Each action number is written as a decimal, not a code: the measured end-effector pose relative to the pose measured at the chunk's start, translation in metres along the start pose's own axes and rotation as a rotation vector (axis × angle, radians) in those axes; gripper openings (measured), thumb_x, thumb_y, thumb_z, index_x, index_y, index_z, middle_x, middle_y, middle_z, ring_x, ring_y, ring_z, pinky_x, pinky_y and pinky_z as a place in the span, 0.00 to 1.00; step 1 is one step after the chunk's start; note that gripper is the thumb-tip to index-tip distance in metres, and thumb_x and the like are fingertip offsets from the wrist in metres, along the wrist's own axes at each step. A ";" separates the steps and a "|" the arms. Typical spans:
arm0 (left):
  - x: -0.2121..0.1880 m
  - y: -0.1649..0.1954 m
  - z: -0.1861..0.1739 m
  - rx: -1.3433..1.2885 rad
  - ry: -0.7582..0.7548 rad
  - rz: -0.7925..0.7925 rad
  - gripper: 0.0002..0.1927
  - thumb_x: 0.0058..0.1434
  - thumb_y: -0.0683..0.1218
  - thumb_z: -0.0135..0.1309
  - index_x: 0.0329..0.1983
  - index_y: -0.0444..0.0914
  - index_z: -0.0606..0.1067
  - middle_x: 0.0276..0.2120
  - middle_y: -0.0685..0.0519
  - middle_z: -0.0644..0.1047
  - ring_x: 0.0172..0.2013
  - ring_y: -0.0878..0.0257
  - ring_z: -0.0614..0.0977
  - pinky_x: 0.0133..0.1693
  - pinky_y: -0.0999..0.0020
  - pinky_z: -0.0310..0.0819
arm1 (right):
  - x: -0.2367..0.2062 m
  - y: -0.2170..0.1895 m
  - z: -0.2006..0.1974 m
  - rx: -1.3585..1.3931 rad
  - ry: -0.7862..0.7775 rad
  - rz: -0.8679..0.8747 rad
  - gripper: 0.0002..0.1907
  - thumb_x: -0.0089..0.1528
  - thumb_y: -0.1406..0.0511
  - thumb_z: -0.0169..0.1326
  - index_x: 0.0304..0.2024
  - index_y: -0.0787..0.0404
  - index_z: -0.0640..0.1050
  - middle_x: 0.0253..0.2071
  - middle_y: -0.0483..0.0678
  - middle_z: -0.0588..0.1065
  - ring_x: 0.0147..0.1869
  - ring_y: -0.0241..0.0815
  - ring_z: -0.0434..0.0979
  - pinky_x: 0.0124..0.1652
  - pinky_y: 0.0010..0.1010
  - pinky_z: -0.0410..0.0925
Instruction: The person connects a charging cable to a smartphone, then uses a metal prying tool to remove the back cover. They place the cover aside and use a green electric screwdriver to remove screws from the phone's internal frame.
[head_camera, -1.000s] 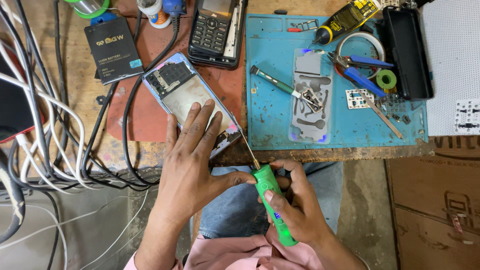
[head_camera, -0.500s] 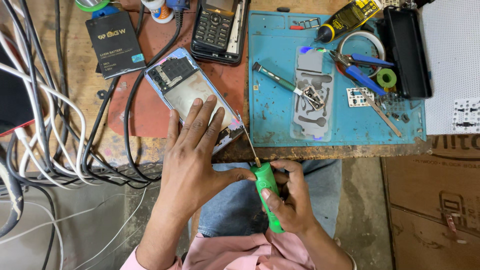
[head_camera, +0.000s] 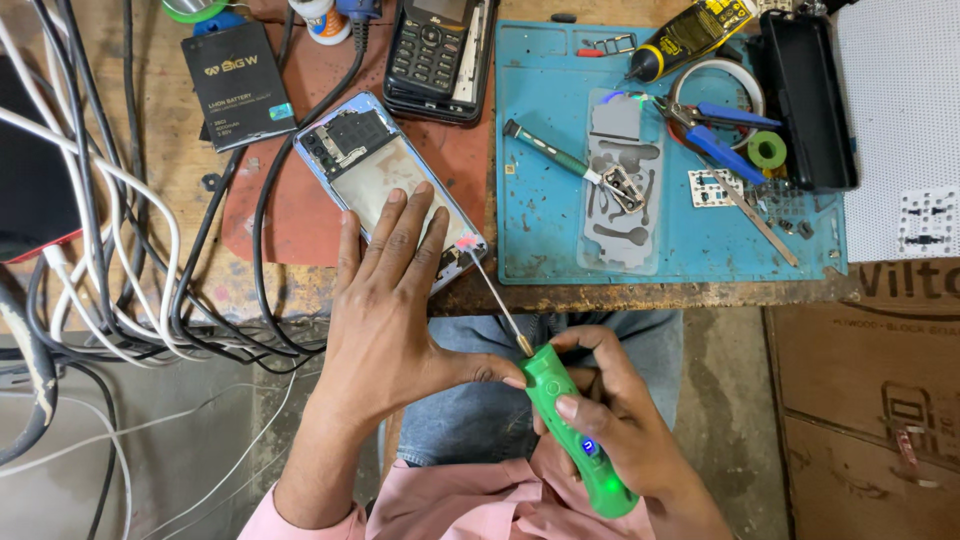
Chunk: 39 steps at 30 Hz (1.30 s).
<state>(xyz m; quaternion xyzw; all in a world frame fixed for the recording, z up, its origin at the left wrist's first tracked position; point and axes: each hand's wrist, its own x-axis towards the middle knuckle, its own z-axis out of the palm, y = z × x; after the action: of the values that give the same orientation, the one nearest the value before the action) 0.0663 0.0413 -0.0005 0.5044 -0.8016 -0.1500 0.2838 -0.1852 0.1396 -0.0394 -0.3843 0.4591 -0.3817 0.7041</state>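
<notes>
right hand (head_camera: 610, 420) clamped on green electric screwdriver (head_camera: 575, 445), shaft angled toward upper left, tip at opened phone (head_camera: 385, 185) lower corner; left hand (head_camera: 385, 300) lay flat, fingers spread, pinning phone

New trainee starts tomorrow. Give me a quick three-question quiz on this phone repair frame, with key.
1. True or false: the left hand lies flat on the opened phone.
2. What does the right hand grip? A) blue pliers B) green electric screwdriver C) glue bottle
3. Where does the screwdriver's bit tip touch?

Key:
1. True.
2. B, the green electric screwdriver.
3. The phone's lower corner, near the table's front edge.
</notes>
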 end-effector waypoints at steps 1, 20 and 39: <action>0.001 0.000 0.001 0.008 0.005 0.002 0.74 0.25 0.82 0.64 0.65 0.25 0.67 0.69 0.35 0.63 0.72 0.39 0.59 0.69 0.36 0.41 | -0.001 -0.005 0.002 -0.012 -0.032 -0.031 0.27 0.65 0.66 0.52 0.64 0.65 0.60 0.37 0.58 0.77 0.36 0.41 0.78 0.34 0.31 0.72; -0.001 0.001 0.006 0.031 0.044 -0.020 0.74 0.27 0.83 0.61 0.66 0.26 0.67 0.69 0.36 0.65 0.72 0.41 0.61 0.70 0.37 0.42 | -0.003 -0.031 0.029 0.269 0.071 0.127 0.21 0.61 0.67 0.44 0.57 0.67 0.60 0.19 0.61 0.70 0.13 0.44 0.67 0.14 0.36 0.63; 0.000 0.004 0.011 0.040 0.058 -0.041 0.73 0.28 0.83 0.62 0.67 0.27 0.66 0.70 0.38 0.63 0.72 0.41 0.60 0.71 0.38 0.42 | -0.001 -0.020 0.038 0.313 0.240 0.077 0.24 0.59 0.66 0.47 0.56 0.64 0.59 0.24 0.61 0.72 0.11 0.43 0.67 0.12 0.36 0.62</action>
<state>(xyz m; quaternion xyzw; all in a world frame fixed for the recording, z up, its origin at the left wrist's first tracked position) 0.0571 0.0427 -0.0070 0.5303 -0.7854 -0.1250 0.2937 -0.1539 0.1395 -0.0101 -0.2043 0.4892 -0.4640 0.7096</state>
